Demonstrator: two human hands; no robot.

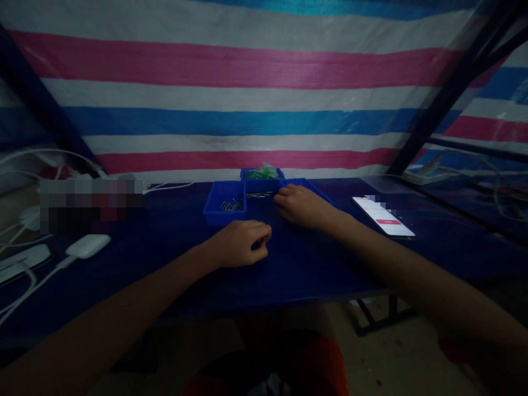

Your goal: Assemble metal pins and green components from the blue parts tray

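Note:
My left hand (242, 243) is closed just above the blue table, its thumb and fingertips brought together. Anything pinched there is too small or dark to make out. Farther forward, my right hand (297, 204) has its fingers bent down and closed, with the fingertips hidden; it covers part of a blue bin (307, 182). Thin metal pins (259, 194) lie beside its fingers. Left of them, another blue bin (225, 215) holds several small metal pieces (231, 205). Behind stands a third blue bin (247, 174) with green, plastic-looking bits (263, 173).
A lit phone (383, 217) lies to the right on the table (289, 280). On the left are a white charger-like block (88, 246), white cables (31, 300) and a blurred-out patch. A striped plastic sheet (247, 66) hangs behind, between dark metal posts (439, 93).

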